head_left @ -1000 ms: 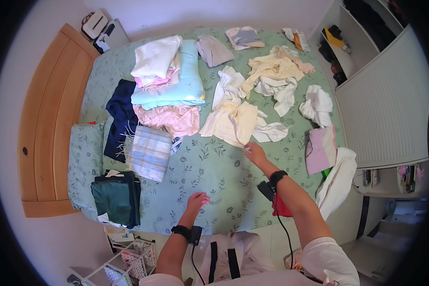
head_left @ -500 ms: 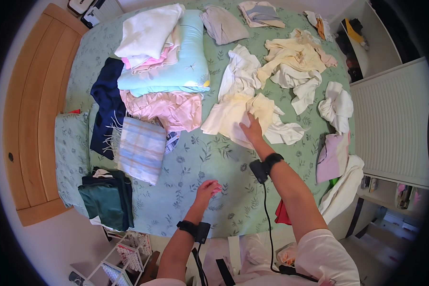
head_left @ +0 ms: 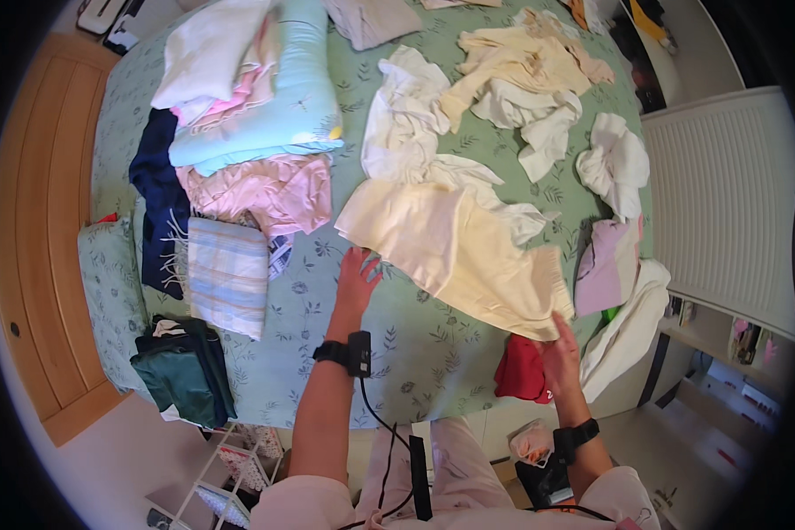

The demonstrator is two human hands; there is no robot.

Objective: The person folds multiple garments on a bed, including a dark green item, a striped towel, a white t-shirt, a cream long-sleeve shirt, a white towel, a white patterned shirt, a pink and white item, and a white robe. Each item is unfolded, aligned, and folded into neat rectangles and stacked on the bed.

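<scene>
The cream garment (head_left: 450,252) lies spread between and just ahead of my hands; my left hand (head_left: 356,278), fingers loosely parted, is at its edge; my right hand (head_left: 563,355) touches its corner, gripping or not I can't tell, beside red cloth (head_left: 519,367)

We see cream garment (head_left: 481,256), 3 o'clock | red cloth (head_left: 521,369), 4 | dark-green clothes (head_left: 178,382), 8 | blue-beige plaid cloth (head_left: 228,278), 9 | pink cloth (head_left: 296,193), 10 | green leaf-patterned sheet (head_left: 397,362), 6
</scene>
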